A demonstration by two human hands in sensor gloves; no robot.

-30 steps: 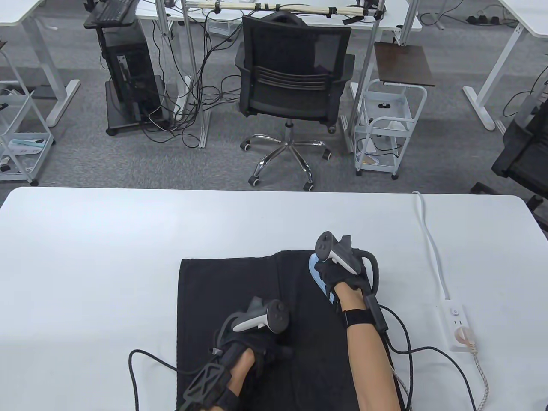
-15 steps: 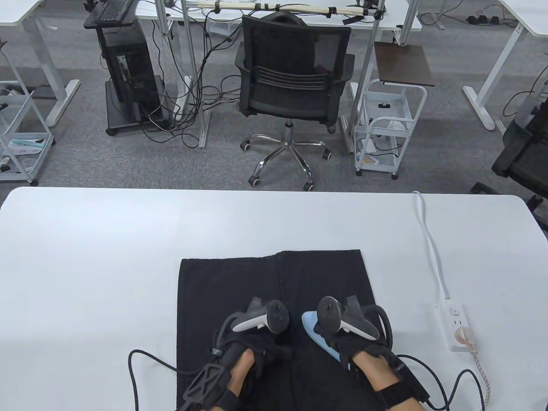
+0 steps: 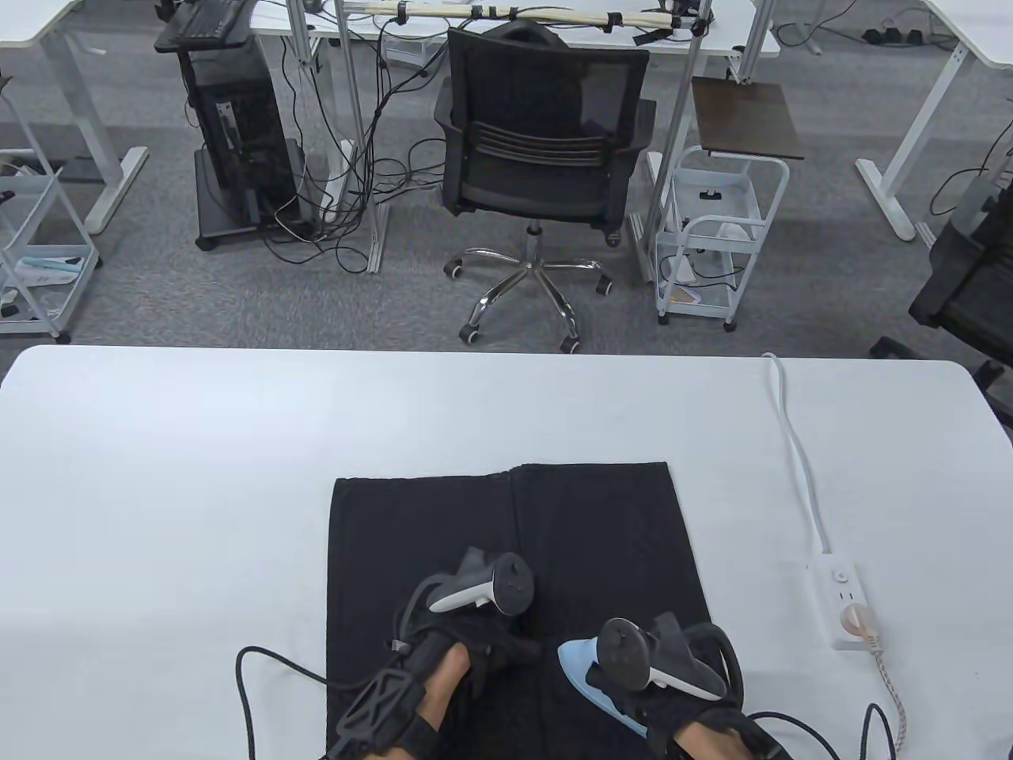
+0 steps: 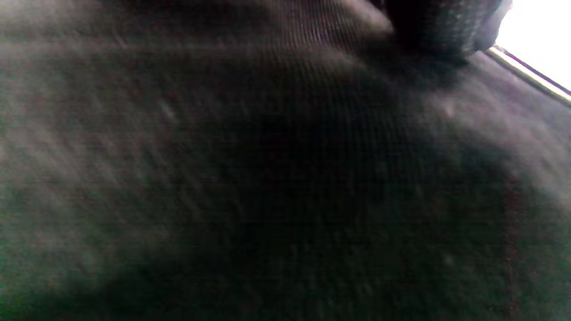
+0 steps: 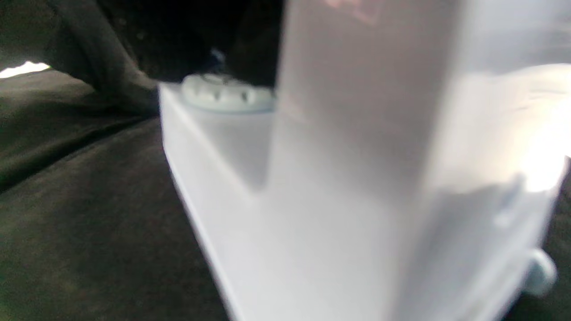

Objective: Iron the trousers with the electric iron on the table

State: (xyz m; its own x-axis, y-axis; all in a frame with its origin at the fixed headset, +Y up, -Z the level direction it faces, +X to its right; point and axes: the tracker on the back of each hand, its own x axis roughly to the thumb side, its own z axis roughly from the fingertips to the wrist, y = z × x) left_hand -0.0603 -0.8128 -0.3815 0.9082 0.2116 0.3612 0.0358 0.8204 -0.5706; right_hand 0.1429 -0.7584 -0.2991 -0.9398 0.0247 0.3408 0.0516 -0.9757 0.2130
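Black trousers (image 3: 443, 526) lie flat on the white table (image 3: 198, 443), running off its near edge. My right hand (image 3: 673, 704) grips the handle of a light blue iron (image 3: 582, 665) that sits on the right trouser leg near the bottom of the table view. The iron's white body (image 5: 339, 187) fills the right wrist view, blurred, over dark cloth. My left hand (image 3: 467, 645) rests palm down on the trousers, left of the iron. The left wrist view shows only blurred black fabric (image 4: 223, 169).
A white power strip (image 3: 845, 602) lies on the table to the right, with a plug in it and a white cable (image 3: 795, 451) running to the far edge. Black cords trail from both wrists. An office chair (image 3: 538, 150) stands beyond the table.
My right hand has drawn the iron back along the right trouser leg, from near the far hem toward me. My left hand has stayed in place on the cloth.
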